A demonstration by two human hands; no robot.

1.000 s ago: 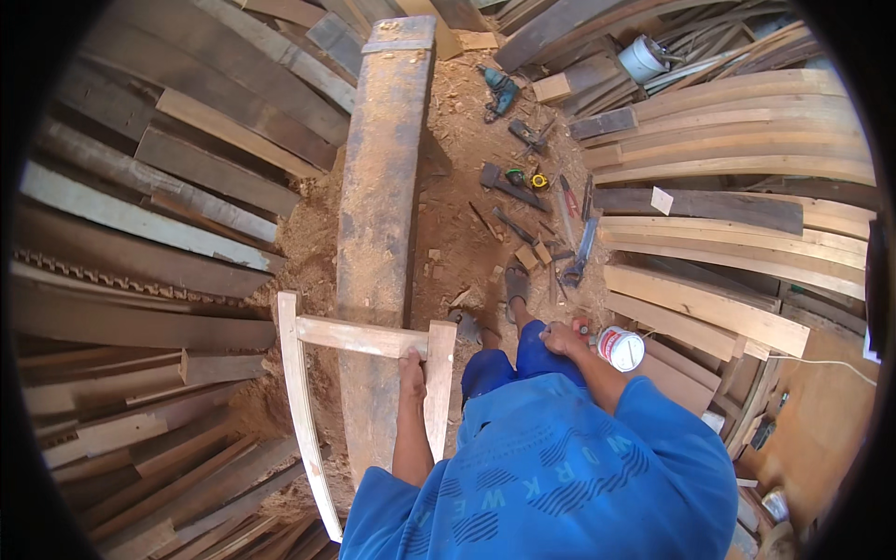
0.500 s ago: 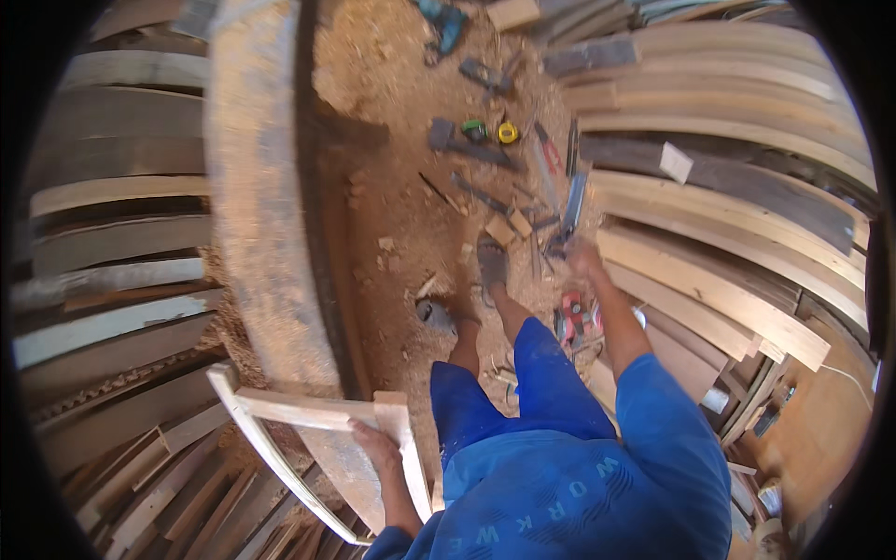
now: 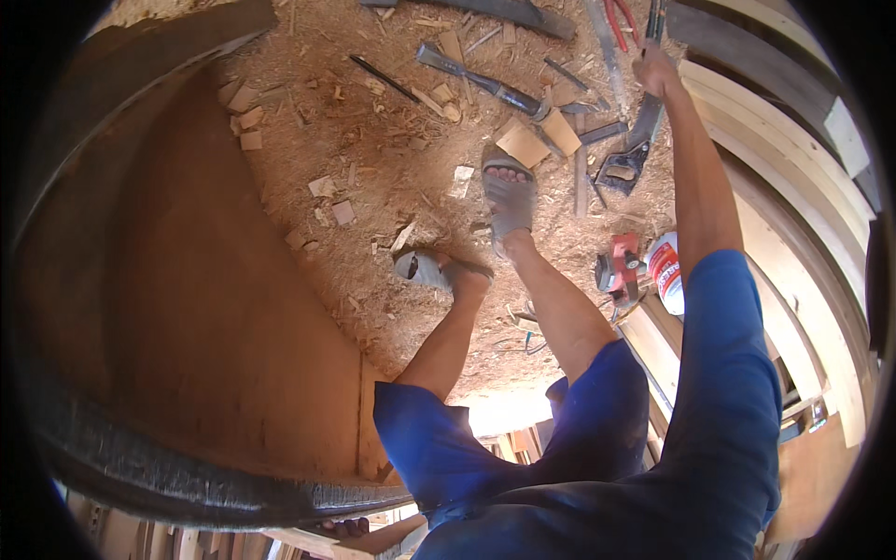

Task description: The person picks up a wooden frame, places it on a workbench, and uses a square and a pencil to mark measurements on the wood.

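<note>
At the bottom edge, fingers of my left hand (image 3: 345, 527) curl over a light wooden frame (image 3: 383, 539); the rest of that hand is hidden behind the dark bench edge. My right arm stretches down to the floor. There my right hand (image 3: 656, 73) is closed over the upper end of a handsaw (image 3: 644, 121), beside red-handled pliers (image 3: 620, 21). A narrow dark tool (image 3: 655, 19) shows just beyond my fingers. Which of these my right hand grips, I cannot make out. The saw's black handle points toward my feet.
A large brown bench side (image 3: 215, 308) fills the left. On the shavings-strewn floor lie a chisel-like tool (image 3: 485, 84), wood blocks (image 3: 523, 142) and a red power tool (image 3: 620, 266). A white and red bucket (image 3: 665, 271) stands beside it. Stacked boards (image 3: 784, 177) line the right.
The view has dipped closer to the floor. My right hand has moved forward, from by the saw's handle to its far end. My left hand stays at the wooden frame, now mostly hidden.
</note>
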